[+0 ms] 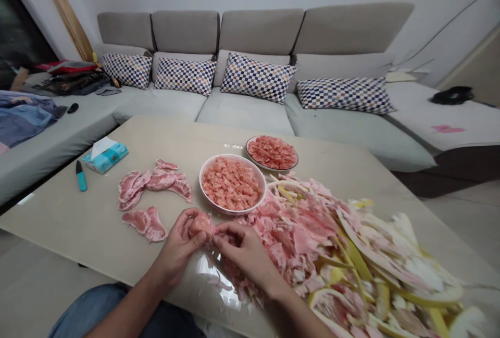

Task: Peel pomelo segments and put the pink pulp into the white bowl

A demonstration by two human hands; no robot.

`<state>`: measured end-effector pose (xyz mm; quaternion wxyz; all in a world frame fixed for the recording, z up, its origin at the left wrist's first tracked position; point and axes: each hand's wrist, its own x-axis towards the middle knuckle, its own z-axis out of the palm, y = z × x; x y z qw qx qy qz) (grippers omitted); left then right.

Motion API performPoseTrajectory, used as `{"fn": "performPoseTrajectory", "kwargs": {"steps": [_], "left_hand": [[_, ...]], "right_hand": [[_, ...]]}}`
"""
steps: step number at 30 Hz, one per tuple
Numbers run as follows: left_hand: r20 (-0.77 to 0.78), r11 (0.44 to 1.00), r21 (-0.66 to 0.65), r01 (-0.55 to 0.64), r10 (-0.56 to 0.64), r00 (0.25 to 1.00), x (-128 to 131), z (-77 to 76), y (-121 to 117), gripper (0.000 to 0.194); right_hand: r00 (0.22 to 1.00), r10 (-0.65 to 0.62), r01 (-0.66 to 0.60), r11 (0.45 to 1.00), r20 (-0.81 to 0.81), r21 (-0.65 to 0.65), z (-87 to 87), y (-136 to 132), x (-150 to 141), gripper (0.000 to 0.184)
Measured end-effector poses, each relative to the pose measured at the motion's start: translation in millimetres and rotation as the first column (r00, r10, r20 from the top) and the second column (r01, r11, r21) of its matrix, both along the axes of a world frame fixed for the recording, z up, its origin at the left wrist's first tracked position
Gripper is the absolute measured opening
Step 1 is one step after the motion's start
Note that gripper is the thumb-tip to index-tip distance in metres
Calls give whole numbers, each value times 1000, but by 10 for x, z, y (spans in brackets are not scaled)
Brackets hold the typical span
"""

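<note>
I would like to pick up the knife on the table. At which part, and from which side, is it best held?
Probably by the turquoise handle, from the near side: the knife lies flat, its handle end nearer and its dark end pointing away.

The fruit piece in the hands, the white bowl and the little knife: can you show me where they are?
Fruit piece (200, 224): head view, on its pink side.
White bowl (213, 204): head view, front-left rim.
Little knife (81, 178): head view, teal part.

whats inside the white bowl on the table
The white bowl holds a heap of peeled pink fruit pieces. Only the upper pieces show; they cover the bowl's bottom, so whatever lies deeper cannot be seen.
</note>
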<state>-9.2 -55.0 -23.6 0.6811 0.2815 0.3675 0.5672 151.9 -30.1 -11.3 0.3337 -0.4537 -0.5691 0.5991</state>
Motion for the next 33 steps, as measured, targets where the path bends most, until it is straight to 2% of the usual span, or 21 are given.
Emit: {"fn": "performPoseTrajectory", "kwargs": {"steps": [4, 9, 14, 18, 22, 24, 27, 30, 33], "left_hand": [[-60, 998, 25, -49, 51, 997, 13, -43, 2, 46], [-108, 992, 40, -119, 122, 987, 62, -63, -12, 44], [-46, 990, 15, -137, 137, 989, 126, -54, -54, 44], [82, 996, -39, -75, 78, 994, 114, -40, -52, 43], [221, 995, -10, 104, -99, 970, 53, -31, -14, 28], [230, 983, -19, 185, -176, 957, 28, -24, -6, 24], [112, 976, -44, 215, -209, 971, 13, -12, -16, 33], [-74, 988, -44, 146, -149, 986, 15, 2, -30, 38], [-184, 995, -59, 84, -94, 978, 12, 21, -35, 35]], "right_hand": [[998, -8, 7, 1000, 55, 22, -37, 3, 16, 22], [996, -22, 25, 999, 81, -34, -9, -5, -3, 26], [993, -109, 110, 994, 52, -18, 9, -20, -64, 13], [990, -139, 138, 988, -4, -70, 15, 1, -62, 12], [993, -67, 54, 990, -92, -132, 37, 34, -20, 12], [990, -42, 24, 990, -132, -137, 43, 41, -16, 11], [988, -27, 10, 994, -154, -108, 42, 30, -41, 12], [994, -10, 1, 997, -111, -72, 30, 2, -73, 13], [999, -37, 36, 998, -24, -45, 11, -16, -75, 11]]}}
